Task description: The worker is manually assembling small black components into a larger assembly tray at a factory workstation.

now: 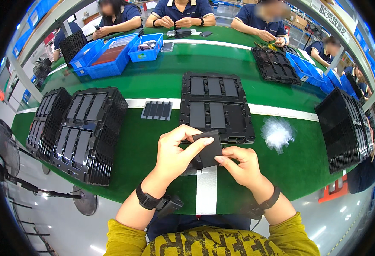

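Observation:
Both my hands hold a thin, flat black rectangular panel (209,157) above the near part of the table. My left hand (174,153) grips its upper left, the thumb lying across the face. At the panel's right edge, my right hand (244,167) pinches with thumb and forefinger. Just beyond lies a black plastic tray (240,117) with dark grey flat panels in several compartments; bare black plastic shows at its near right. Left of that tray rests a pale sheet (156,110) bearing dark strips. To the right is a loose heap of clear film pieces (278,134).
Tall stacks of black trays (89,128) stand at the left, and another stack (343,134) at the right edge. Blue bins (115,55) sit far left on the green table (153,158). Co-workers (181,19) handle things across it. A fan (85,199) stands beside the table.

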The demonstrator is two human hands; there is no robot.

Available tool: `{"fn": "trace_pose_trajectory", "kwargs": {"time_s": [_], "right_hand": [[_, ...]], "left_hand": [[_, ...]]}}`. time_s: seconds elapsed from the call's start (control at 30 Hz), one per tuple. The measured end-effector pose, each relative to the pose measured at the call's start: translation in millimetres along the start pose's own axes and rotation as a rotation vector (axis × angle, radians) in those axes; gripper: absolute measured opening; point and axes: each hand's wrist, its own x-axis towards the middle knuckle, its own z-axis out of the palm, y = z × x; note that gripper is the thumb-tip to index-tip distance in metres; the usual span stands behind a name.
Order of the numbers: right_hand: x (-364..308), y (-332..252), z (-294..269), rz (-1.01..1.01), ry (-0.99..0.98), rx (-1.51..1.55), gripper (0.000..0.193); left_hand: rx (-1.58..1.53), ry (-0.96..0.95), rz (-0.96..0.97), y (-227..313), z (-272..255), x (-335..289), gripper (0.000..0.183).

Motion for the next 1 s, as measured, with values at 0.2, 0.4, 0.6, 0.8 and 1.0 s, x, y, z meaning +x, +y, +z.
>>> {"fn": "trace_pose_trajectory", "kwargs": {"time_s": [0.2, 0.4, 0.6, 0.8, 1.0], "right_hand": [[4.1, 5.4, -0.7, 0.316, 0.28, 0.304, 0.012], [27.8, 41.0, -41.7, 0.397, 0.515, -0.095, 0.018], [37.6, 73.1, -48.1, 0.382, 0.5, -0.387, 0.027], [37.4, 59.7, -41.5, 0.29, 0.436, -0.672, 0.029], [30.1, 59.7, -41.4, 0.137, 0.318, -0.957, 0.033]], "left_hand": [[0.138, 0.153, 0.041, -3.8, -4.2, 2.9, 0.018], [0.542, -0.262, -0.136, -2.7, -5.7, 2.4, 0.02], [0.71, -0.423, -0.055, -1.0, -7.9, -2.6, 0.018], [0.766, -0.364, -0.089, -3.0, -14.8, -2.9, 0.02], [1.056, -0.503, -0.116, 7.8, -27.9, -5.4, 0.043]]}}
